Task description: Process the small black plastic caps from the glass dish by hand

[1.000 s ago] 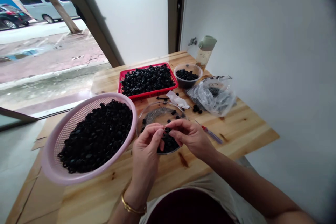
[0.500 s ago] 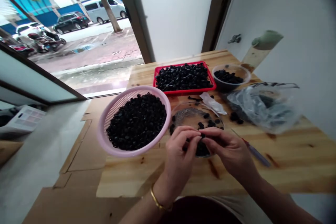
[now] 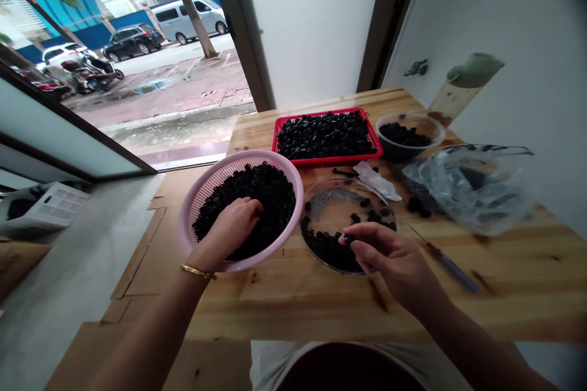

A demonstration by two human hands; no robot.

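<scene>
My left hand (image 3: 236, 223) reaches into a pink round basket (image 3: 186, 226) heaped with small black ring-like pieces (image 3: 270, 189). Its fingers are curled down into the heap, and what the tips hold is hidden. Between the thumb and forefinger of my right hand (image 3: 385, 250) is a small black piece (image 3: 348, 238). That hand hovers over the near right part of a clear round tray (image 3: 337, 200). More black pieces lie in the tray, mostly along its near left side.
Behind stand a red basket (image 3: 321, 162) of black pieces and a clear tub (image 3: 435, 137). To the right are a plastic bag (image 3: 477, 195) and a screwdriver (image 3: 454, 266). White paper (image 3: 376, 181) lies by the tray, and a pale green-capped tube (image 3: 472, 73) stands at the far right.
My left hand has left my right hand over the tray and moved left into the pink basket. My right hand stays over the tray with a small black piece. The view has shifted slightly.
</scene>
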